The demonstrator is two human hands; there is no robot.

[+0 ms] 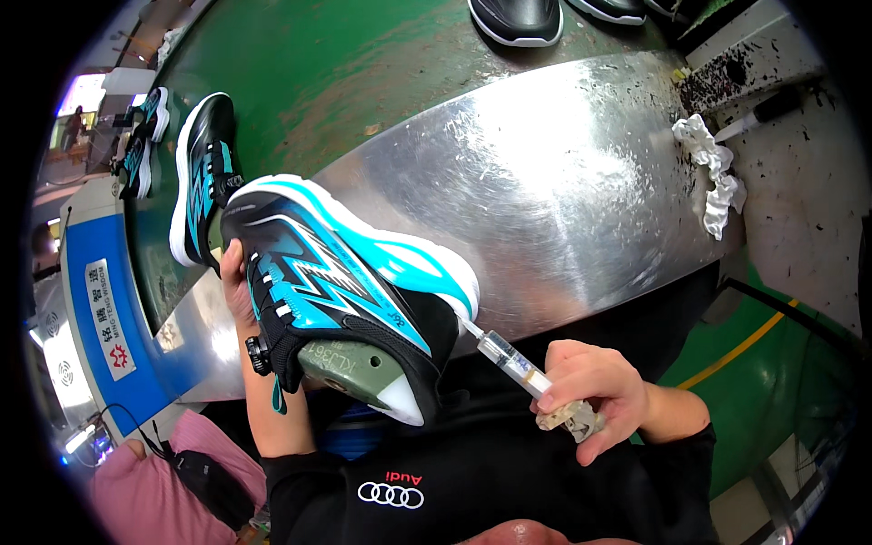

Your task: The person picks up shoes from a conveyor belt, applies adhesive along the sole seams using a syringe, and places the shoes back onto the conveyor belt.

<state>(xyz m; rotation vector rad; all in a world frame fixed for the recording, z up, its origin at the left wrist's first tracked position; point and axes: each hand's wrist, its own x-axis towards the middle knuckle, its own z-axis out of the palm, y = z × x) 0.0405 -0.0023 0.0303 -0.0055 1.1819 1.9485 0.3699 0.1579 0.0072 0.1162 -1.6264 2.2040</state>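
Note:
A black and turquoise sneaker (341, 272) with a white sole is tilted in front of me, a green shoe last (359, 371) inside it. My left hand (238, 286) grips it from the far left side; most of its fingers are hidden behind the shoe. A clear syringe (511, 361) is in my right hand (595, 386), fingers wrapped round its barrel end. The syringe's tip meets the seam between sole and upper at the heel, or lies just beside it. A dirty, crusted lump (574, 419) sits at the syringe's back end, under my fingers.
A matching sneaker (202, 182) stands beyond on the green belt (336, 82), with more sneakers (141, 150) farther left. A scuffed metal ledge (545, 173) curves before me. Crumpled white paper (713, 173) and a black-handled tool (772, 107) lie right. Black shoes (518, 20) are at the top; a person in pink (154, 481) is lower left.

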